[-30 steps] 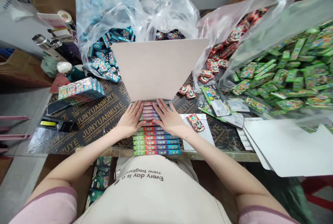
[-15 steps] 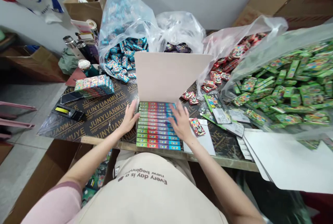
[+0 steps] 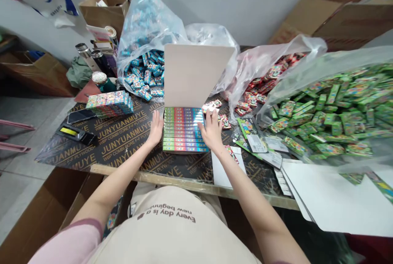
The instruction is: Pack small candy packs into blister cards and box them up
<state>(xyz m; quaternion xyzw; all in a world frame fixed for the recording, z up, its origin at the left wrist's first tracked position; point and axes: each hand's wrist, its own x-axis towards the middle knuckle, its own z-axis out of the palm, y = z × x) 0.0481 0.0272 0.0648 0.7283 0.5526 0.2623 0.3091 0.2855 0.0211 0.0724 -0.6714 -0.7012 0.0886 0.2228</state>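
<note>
A box (image 3: 198,75) with a tall pale lid standing up holds rows of small packets (image 3: 184,131) in green, red, purple and blue columns. My left hand (image 3: 156,128) lies along its left side, fingers stretched out and held close to the wall. On the opposite side, my right hand (image 3: 211,131) has its fingers extended and spread, the thumb near the rightmost blue packets. Neither hand has its fingers wrapped round anything. Loose red packets (image 3: 225,121) lie just beyond the right hand, and a white sheet (image 3: 222,172) lies under the right forearm.
Clear bags of blue packets (image 3: 149,71), red packets (image 3: 270,77) and green packets (image 3: 334,108) line the back and right. A packet stack (image 3: 109,103), tape dispenser (image 3: 75,133) and bottles (image 3: 102,80) stand left. White cards (image 3: 334,198) overhang the front edge at right.
The box has slid away from the table's front edge, toward the bags, with both hands beside it. The camera view has also shifted slightly.
</note>
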